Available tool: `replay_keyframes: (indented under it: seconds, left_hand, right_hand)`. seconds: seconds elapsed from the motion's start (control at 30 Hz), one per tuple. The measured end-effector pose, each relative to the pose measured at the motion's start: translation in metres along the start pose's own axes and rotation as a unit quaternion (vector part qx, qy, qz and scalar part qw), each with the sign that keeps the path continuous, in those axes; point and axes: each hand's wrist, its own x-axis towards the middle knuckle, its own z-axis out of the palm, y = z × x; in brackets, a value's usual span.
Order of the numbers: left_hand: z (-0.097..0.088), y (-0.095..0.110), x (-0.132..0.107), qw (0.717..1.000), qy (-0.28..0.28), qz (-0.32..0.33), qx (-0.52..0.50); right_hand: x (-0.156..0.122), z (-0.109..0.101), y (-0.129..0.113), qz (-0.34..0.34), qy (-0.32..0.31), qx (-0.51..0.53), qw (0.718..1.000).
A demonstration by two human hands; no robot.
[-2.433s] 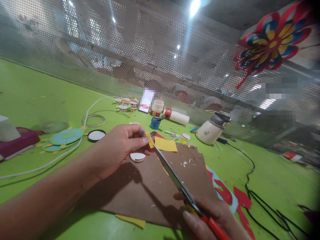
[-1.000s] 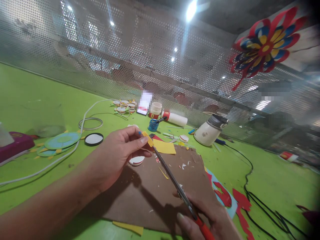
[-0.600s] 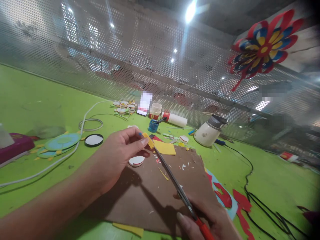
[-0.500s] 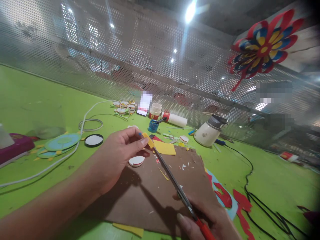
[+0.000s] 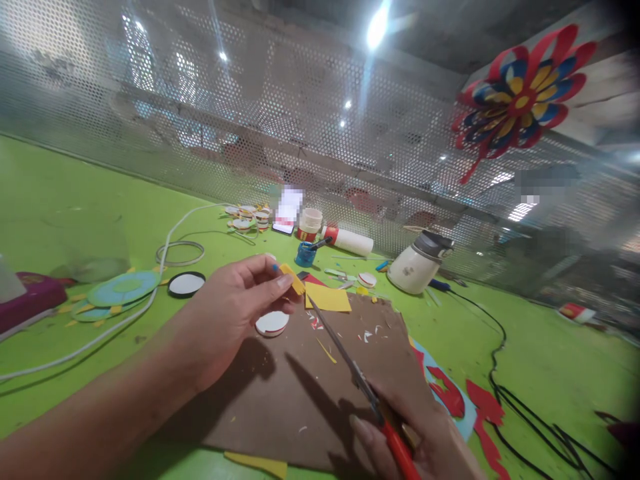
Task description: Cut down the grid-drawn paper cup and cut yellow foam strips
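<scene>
Between thumb and forefinger, my left hand (image 5: 240, 303) pinches a small yellow piece (image 5: 294, 277), paper or foam, with notches along its lower right edge. My right hand (image 5: 410, 427) grips scissors (image 5: 345, 350) by their red handle; the tips point up and left, just below the yellow piece and apart from it. Under both hands lies a brown board (image 5: 300, 393), scattered with small white, red and yellow scraps. A yellow sheet (image 5: 327, 298) rests at the board's far edge. Near my left fingers is a round white disc (image 5: 273, 324) with a red rim.
On the green table (image 5: 125, 200) stand a blue jar (image 5: 305, 254), a white kettle-like pot (image 5: 415, 267), a white roll (image 5: 350, 241) and a lit phone (image 5: 288, 210). Black cable (image 5: 500, 333) curls at right beside red cut-outs (image 5: 485, 400). A perforated metal screen (image 5: 300, 120) rises behind.
The scissor tips have drawn back slightly from the yellow piece, which they touched before. My left hand has moved slightly left and still holds the piece.
</scene>
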Motion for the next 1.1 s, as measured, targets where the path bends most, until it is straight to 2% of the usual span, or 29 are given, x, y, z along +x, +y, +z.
replay_keyframes:
  seconds: [0.1,0.2,0.3,0.43,0.5,0.57,0.6,0.63,0.73,0.9,1.1]
  left_hand:
    - [0.0,-0.001,0.001,0.999,-0.017,0.002,-0.027]
    - [-0.001,-0.002,0.001,0.999,-0.027,-0.002,-0.028]
    - [-0.001,-0.004,0.0,0.998,-0.05,-0.005,-0.023]
    - [-0.002,-0.007,-0.002,0.995,-0.095,-0.017,-0.01]
    - [-0.001,-0.008,-0.004,0.994,-0.106,-0.018,-0.001]
    - [0.001,-0.007,-0.008,0.992,-0.122,-0.01,0.019]
    - [0.003,-0.007,-0.01,0.991,-0.133,-0.008,0.029]
    - [0.004,-0.005,-0.013,0.989,-0.143,-0.009,0.039]
    - [0.01,-0.002,-0.02,0.984,-0.171,-0.039,0.022]
    - [0.01,0.0,-0.021,0.983,-0.17,-0.07,0.004]
    - [0.008,0.0,-0.021,0.981,-0.17,-0.092,0.017]
  right_hand:
    - [0.003,-0.002,0.0,0.039,-0.026,-0.064,0.997]
    - [0.007,-0.003,-0.004,0.067,-0.078,-0.128,0.986]
    - [0.011,-0.005,-0.009,0.072,-0.121,-0.172,0.975]
    - [0.009,-0.018,-0.01,0.041,-0.119,-0.192,0.973]
    - [0.007,-0.027,-0.014,0.013,-0.096,-0.149,0.984]
    - [0.008,-0.033,-0.023,-0.023,-0.04,-0.036,0.998]
    - [0.011,-0.035,-0.03,-0.043,0.002,0.032,0.999]
    - [0.014,-0.035,-0.038,-0.035,0.017,0.09,0.995]
    - [0.029,-0.032,-0.059,-0.061,0.071,0.183,0.979]
    - [0.043,-0.024,-0.069,-0.087,0.052,0.31,0.945]
    - [0.043,-0.021,-0.066,-0.085,0.06,0.338,0.936]
